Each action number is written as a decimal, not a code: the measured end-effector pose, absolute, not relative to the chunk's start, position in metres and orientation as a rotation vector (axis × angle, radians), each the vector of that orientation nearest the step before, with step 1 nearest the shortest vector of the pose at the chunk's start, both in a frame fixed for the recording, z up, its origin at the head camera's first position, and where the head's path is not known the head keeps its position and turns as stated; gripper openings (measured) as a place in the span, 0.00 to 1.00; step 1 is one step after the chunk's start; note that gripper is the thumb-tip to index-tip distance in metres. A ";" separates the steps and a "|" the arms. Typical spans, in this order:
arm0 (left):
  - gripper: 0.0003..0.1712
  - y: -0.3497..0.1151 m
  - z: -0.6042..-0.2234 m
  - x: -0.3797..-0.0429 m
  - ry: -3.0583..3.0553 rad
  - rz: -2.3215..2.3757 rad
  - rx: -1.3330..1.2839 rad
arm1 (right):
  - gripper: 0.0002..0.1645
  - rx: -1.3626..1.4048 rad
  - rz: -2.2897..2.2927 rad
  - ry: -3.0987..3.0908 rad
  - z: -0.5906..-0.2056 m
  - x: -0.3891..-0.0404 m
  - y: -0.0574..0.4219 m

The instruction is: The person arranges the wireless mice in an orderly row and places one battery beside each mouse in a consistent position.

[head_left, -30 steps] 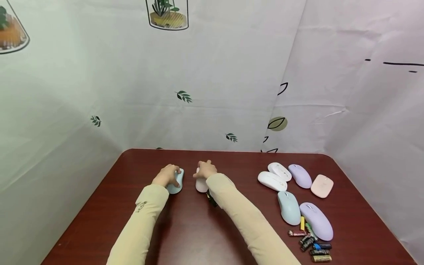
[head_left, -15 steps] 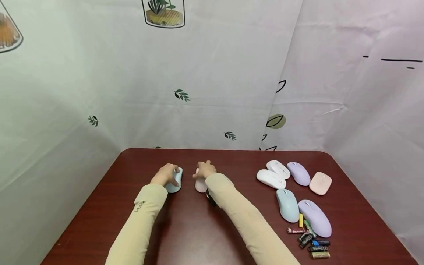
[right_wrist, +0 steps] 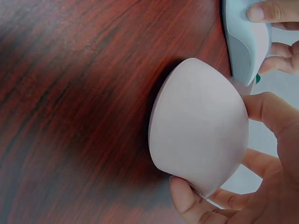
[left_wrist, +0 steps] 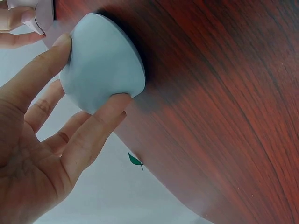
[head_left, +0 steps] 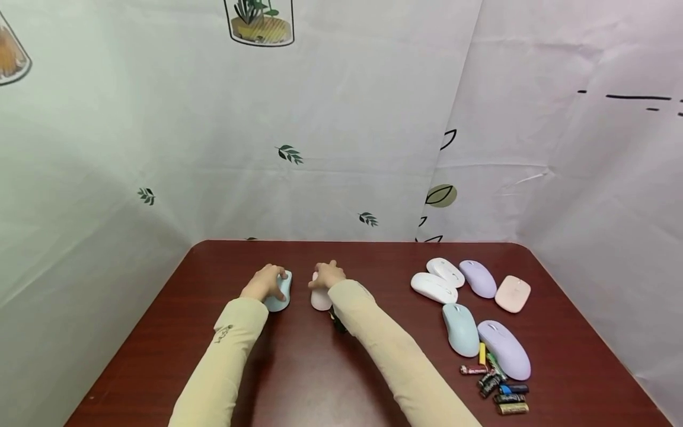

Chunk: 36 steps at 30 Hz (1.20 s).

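My left hand (head_left: 262, 283) holds a light blue computer mouse (left_wrist: 100, 60) by its sides, thumb on one edge and fingers on the other. That mouse lies on the dark red wooden table (head_left: 299, 367), left of centre. A short gap to its right, a pale pink mouse (right_wrist: 201, 126) is gripped the same way by my right hand (head_left: 328, 276). In the right wrist view the fingers (right_wrist: 183, 193) press its near side while another digit touches the opposite edge. Both palms stay off the mice. In the head view the right hand covers much of the pink mouse.
At the right lie several more mice: white (head_left: 433, 288), purple (head_left: 504, 350), light blue (head_left: 461, 330) and pink (head_left: 513, 294). Several loose batteries (head_left: 512, 408) are grouped in front of them. A pale printed cloth (head_left: 331, 118) hangs behind the table's far edge.
The head view has shifted slightly, so the scene sits a little further left. Both hands keep their grip, and the mice have not visibly moved on the table.
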<state>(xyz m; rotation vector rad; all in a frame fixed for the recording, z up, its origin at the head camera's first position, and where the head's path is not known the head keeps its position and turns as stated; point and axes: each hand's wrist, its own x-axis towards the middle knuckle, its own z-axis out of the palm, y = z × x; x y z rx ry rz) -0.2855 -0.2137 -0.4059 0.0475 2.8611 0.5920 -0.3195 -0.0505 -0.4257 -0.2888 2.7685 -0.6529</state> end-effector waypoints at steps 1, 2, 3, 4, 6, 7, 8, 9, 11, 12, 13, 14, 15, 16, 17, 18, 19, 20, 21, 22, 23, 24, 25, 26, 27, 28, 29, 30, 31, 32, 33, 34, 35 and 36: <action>0.29 -0.214 -0.405 -0.285 2.859 0.594 0.044 | 0.29 -0.287 -0.661 2.760 -0.426 -0.320 -0.050; 0.29 -0.214 -0.405 -0.285 2.858 0.596 0.040 | 0.29 -0.288 -0.668 2.753 -0.426 -0.320 -0.050; 0.28 -0.213 -0.404 -0.284 2.856 0.598 0.037 | 0.30 -0.287 -0.677 2.747 -0.426 -0.320 -0.050; 0.28 -0.213 -0.404 -0.284 2.855 0.600 0.034 | 0.30 -0.286 -0.684 2.740 -0.426 -0.320 -0.050; 0.28 -0.213 -0.403 -0.283 2.861 0.598 0.034 | 0.31 -0.282 -0.691 2.734 -0.426 -0.319 -0.049; 0.28 -0.212 -0.404 -0.283 2.863 0.599 0.037 | 0.31 -0.279 -0.695 2.732 -0.426 -0.319 -0.049; 0.28 -0.212 -0.404 -0.283 2.866 0.599 0.042 | 0.31 -0.276 -0.697 2.731 -0.426 -0.319 -0.048; 0.28 -0.211 -0.405 -0.283 2.872 0.597 0.049 | 0.31 -0.272 -0.696 2.731 -0.426 -0.319 -0.047; 0.28 -0.210 -0.405 -0.283 2.878 0.590 0.059 | 0.32 -0.264 -0.694 2.728 -0.426 -0.319 -0.046; 0.28 -0.210 -0.405 -0.283 2.881 0.586 0.065 | 0.33 -0.260 -0.690 2.728 -0.425 -0.319 -0.046; 0.28 -0.210 -0.405 -0.283 2.880 0.585 0.063 | 0.34 -0.254 -0.691 2.721 -0.425 -0.319 -0.046; 0.28 -0.210 -0.404 -0.283 2.878 0.582 0.062 | 0.36 -0.254 -0.693 2.714 -0.424 -0.319 -0.045; 0.28 -0.210 -0.404 -0.282 2.875 0.582 0.056 | 0.38 -0.259 -0.691 2.704 -0.424 -0.318 -0.045; 0.28 -0.211 -0.403 -0.282 2.872 0.583 0.050 | 0.39 -0.264 -0.690 2.692 -0.423 -0.319 -0.045; 0.28 -0.211 -0.403 -0.281 2.871 0.583 0.048 | 0.41 -0.273 -0.683 2.680 -0.422 -0.319 -0.044; 0.28 -0.212 -0.402 -0.281 2.871 0.587 0.044 | 0.42 -0.283 -0.673 2.669 -0.421 -0.319 -0.042; 0.28 -0.212 -0.402 -0.280 2.869 0.587 0.046 | 0.42 -0.293 -0.671 2.656 -0.419 -0.319 -0.041; 0.28 -0.212 -0.402 -0.280 2.871 0.587 0.054 | 0.42 -0.306 -0.656 2.649 -0.418 -0.319 -0.038; 0.28 -0.212 -0.402 -0.280 2.875 0.582 0.064 | 0.42 -0.320 -0.640 2.645 -0.416 -0.320 -0.036; 0.28 -0.212 -0.402 -0.279 2.876 0.581 0.071 | 0.42 -0.334 -0.626 2.644 -0.413 -0.319 -0.034; 0.28 -0.212 -0.402 -0.279 2.877 0.581 0.077 | 0.42 -0.347 -0.618 2.642 -0.411 -0.319 -0.031; 0.27 -0.212 -0.402 -0.279 2.877 0.576 0.085 | 0.41 -0.363 -0.615 2.641 -0.408 -0.318 -0.028; 0.27 -0.211 -0.402 -0.279 2.876 0.572 0.088 | 0.41 -0.380 -0.618 2.641 -0.405 -0.317 -0.025; 0.27 -0.211 -0.402 -0.279 2.875 0.571 0.087 | 0.40 -0.401 -0.615 2.642 -0.402 -0.316 -0.022; 0.27 -0.210 -0.402 -0.278 2.873 0.571 0.084 | 0.40 -0.425 -0.616 2.644 -0.400 -0.315 -0.019; 0.27 -0.210 -0.402 -0.278 2.873 0.576 0.078 | 0.40 -0.446 -0.619 2.645 -0.397 -0.313 -0.016; 0.27 -0.210 -0.402 -0.278 2.877 0.572 0.079 | 0.39 -0.466 -0.629 2.645 -0.395 -0.312 -0.013; 0.27 -0.210 -0.402 -0.278 2.878 0.568 0.081 | 0.39 -0.489 -0.630 2.649 -0.394 -0.311 -0.010; 0.27 -0.210 -0.403 -0.278 2.878 0.571 0.073 | 0.38 -0.509 -0.630 2.654 -0.393 -0.310 -0.008; 0.27 -0.210 -0.403 -0.278 2.880 0.571 0.071 | 0.38 -0.528 -0.634 2.658 -0.392 -0.309 -0.005; 0.27 -0.210 -0.404 -0.277 2.880 0.575 0.065 | 0.37 -0.547 -0.643 2.660 -0.392 -0.308 -0.003; 0.28 -0.210 -0.404 -0.277 2.878 0.574 0.058 | 0.37 -0.565 -0.653 2.662 -0.391 -0.307 -0.001; 0.28 -0.211 -0.405 -0.277 2.877 0.577 0.049 | 0.36 -0.582 -0.666 2.662 -0.391 -0.306 0.000; 0.28 -0.211 -0.405 -0.276 2.873 0.581 0.039 | 0.36 -0.596 -0.675 2.658 -0.391 -0.305 0.002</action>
